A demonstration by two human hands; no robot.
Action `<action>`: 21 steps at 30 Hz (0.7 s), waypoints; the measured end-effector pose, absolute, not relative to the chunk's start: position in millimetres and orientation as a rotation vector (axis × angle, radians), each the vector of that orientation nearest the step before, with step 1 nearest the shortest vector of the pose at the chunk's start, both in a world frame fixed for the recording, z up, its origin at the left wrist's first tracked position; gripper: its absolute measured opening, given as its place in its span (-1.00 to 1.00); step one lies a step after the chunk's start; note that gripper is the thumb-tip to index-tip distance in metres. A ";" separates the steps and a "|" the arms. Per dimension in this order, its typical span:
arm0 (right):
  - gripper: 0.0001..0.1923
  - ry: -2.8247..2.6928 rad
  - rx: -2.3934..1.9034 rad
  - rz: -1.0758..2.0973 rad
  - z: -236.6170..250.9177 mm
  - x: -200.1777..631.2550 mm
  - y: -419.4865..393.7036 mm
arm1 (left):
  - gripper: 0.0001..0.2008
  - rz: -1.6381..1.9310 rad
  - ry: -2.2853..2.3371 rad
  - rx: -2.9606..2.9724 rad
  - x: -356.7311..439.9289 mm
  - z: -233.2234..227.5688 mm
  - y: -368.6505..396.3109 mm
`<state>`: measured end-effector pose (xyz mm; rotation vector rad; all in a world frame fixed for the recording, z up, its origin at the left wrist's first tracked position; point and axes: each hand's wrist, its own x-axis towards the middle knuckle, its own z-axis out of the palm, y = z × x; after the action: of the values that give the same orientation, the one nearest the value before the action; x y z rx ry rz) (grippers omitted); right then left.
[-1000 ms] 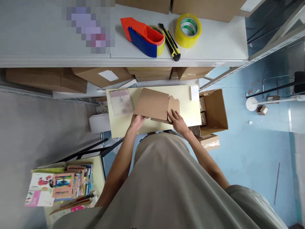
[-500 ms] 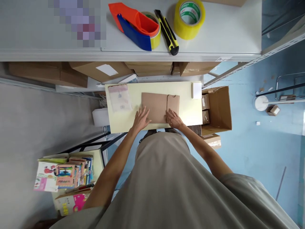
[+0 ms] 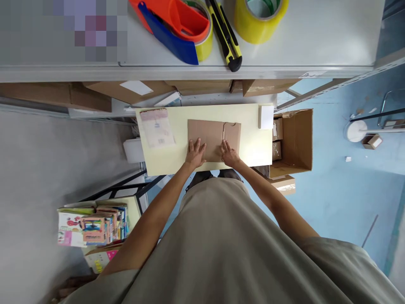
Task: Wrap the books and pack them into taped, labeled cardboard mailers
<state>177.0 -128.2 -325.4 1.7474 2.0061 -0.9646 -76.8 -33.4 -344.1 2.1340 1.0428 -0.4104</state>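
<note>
Cardboard blank (image 3: 213, 133) lies flat on the pale table (image 3: 253, 147), long axis left-right across the person's front, near edge toward the body. Left hand (image 3: 195, 153) is spread open, palm down, fingers fanned and pressing on the near-left part of the blank; it grips nothing. Right hand (image 3: 229, 154) is also flat and open, fingers together, resting on the near edge just right of centre, next to the fold line that splits off the smaller right panel. Both hands sit on the near strip, so the rest of the blank lies straight ahead of them, away from the body; neither hand is clearly nearer. Left of the blank and apart from it: clear bag (image 3: 156, 126). At the table's far-right corner: small white pad (image 3: 265, 117). Beyond the right edge, lower: open carton (image 3: 294, 139). Shelf (image 3: 316, 38) above holds tape gun (image 3: 171, 25), knife (image 3: 226, 36), tape roll (image 3: 259, 17).
</note>
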 end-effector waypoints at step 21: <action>0.07 1.857 2.300 -1.091 -296.9 201.8 -185.2 | 0.25 0.252 1.302 1.393 -98.1 -302.3 -50.0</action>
<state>201.8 -185.2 -296.9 2.2999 1.8566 -1.0915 -98.1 -50.0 -302.3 1.3932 1.3016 0.2517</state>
